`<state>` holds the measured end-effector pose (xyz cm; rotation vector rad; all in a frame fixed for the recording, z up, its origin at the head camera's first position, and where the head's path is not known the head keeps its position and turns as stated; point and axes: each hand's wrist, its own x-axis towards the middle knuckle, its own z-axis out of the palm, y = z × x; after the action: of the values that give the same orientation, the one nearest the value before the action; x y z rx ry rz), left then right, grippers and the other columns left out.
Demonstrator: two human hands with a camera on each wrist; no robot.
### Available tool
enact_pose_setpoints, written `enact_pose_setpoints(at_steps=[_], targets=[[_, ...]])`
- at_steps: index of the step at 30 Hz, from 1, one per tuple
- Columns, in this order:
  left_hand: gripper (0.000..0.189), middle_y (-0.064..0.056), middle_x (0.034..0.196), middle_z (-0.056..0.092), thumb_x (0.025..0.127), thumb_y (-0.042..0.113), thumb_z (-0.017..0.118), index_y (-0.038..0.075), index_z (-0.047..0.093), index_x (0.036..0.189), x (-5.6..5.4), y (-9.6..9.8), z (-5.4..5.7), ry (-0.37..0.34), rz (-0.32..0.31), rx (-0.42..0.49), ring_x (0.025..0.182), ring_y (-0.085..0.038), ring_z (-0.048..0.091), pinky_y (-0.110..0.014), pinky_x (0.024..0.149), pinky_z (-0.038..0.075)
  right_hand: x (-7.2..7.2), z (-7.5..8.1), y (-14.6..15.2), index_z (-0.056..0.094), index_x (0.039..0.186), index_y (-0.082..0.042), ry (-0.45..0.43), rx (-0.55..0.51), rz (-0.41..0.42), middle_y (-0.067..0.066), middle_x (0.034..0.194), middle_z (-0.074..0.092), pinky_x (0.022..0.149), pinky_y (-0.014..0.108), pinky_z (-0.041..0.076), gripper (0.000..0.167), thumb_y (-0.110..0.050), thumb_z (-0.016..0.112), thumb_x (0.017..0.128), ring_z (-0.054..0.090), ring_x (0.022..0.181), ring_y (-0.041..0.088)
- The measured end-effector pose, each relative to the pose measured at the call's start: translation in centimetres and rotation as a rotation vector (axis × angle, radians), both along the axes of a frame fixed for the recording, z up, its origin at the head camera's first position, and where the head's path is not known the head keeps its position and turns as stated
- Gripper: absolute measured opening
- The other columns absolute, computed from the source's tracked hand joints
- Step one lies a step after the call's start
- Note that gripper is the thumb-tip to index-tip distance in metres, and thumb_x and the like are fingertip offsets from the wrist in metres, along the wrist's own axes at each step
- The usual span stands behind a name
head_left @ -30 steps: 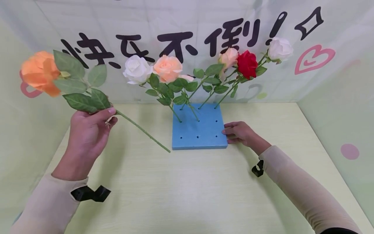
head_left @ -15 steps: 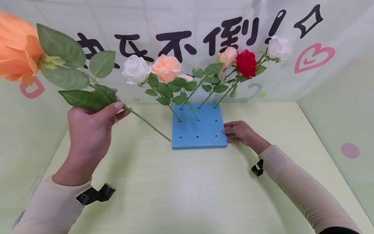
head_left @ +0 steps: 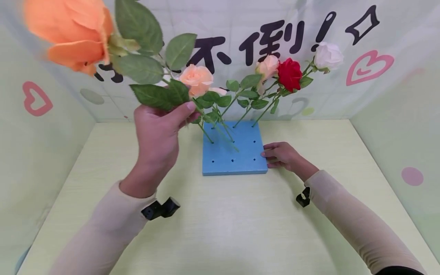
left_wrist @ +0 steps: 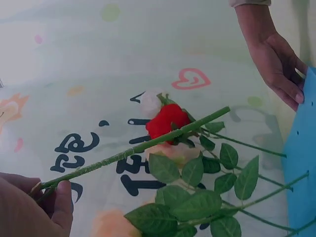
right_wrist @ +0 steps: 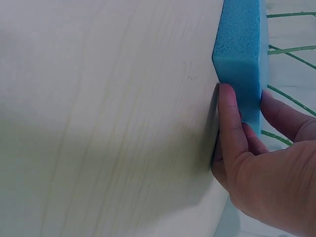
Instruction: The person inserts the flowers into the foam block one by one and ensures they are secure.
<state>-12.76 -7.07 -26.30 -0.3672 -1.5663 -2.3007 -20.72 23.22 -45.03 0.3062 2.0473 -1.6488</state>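
Note:
My left hand [head_left: 158,137] pinches the stem of an orange artificial rose [head_left: 73,32] between thumb and fingers, just below its leaves. In the left wrist view its bare stem [left_wrist: 133,149] runs out past the hand. In the head view the stem's thin lower end is over a blue foam block [head_left: 223,166] with rows of holes. Several other roses stand in the block's back and middle holes, leaning. With fingers on its side and one fingertip at its top edge, my right hand [head_left: 285,154] holds the block's right edge; that grip shows in the right wrist view [right_wrist: 266,173].
Among the standing roses are a red rose [head_left: 290,75], a white rose [head_left: 329,57] and a peach rose [head_left: 196,79]. A printed backdrop [head_left: 233,19] closes the back of the pale table [head_left: 220,221], and panels flank it.
My left hand has moved right with the orange rose, bringing the stem end from left of the foam block to over it. The right hand stays at the block's edge.

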Motion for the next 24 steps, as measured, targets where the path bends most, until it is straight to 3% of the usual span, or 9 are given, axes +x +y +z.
enact_pose_setpoints(at_steps=[7, 14, 24], targets=[[0.048, -0.017, 0.110, 0.067, 0.083, -0.015, 0.065, -0.002, 0.057, 0.129, -1.4, 3.7, -0.6, -0.041, -0.020, -0.001, 0.085, -0.021, 0.065, -0.031, 0.070, 0.061, 0.0, 0.1, -0.1, 0.042, 0.144, 0.000, -0.005, -0.003, -0.003, 0.009, 0.104, 0.063, 0.076, 0.028, 0.059, 0.054, -0.013, 0.063, 0.096, 0.064, 0.085, 0.015], [0.028, -0.016, 0.106, 0.068, 0.085, -0.008, 0.068, -0.005, 0.067, 0.112, -3.0, 6.6, -2.7, -0.067, 0.011, -0.125, 0.087, -0.020, 0.064, -0.035, 0.078, 0.060, 0.1, -0.1, 0.0, 0.042, 0.144, 0.000, -0.004, -0.002, -0.004, 0.009, 0.106, 0.062, 0.077, 0.029, 0.059, 0.054, -0.013, 0.063, 0.096, 0.064, 0.086, 0.016], [0.021, -0.018, 0.099, 0.066, 0.084, -0.007, 0.068, -0.008, 0.068, 0.106, -5.5, 9.6, -5.9, -0.109, 0.090, -0.229, 0.089, -0.017, 0.059, -0.024, 0.072, 0.053, 0.1, -0.1, -0.1, 0.043, 0.143, 0.001, -0.002, -0.009, -0.016, 0.006, 0.098, 0.065, 0.075, 0.029, 0.059, 0.054, -0.012, 0.064, 0.095, 0.065, 0.083, 0.015]])
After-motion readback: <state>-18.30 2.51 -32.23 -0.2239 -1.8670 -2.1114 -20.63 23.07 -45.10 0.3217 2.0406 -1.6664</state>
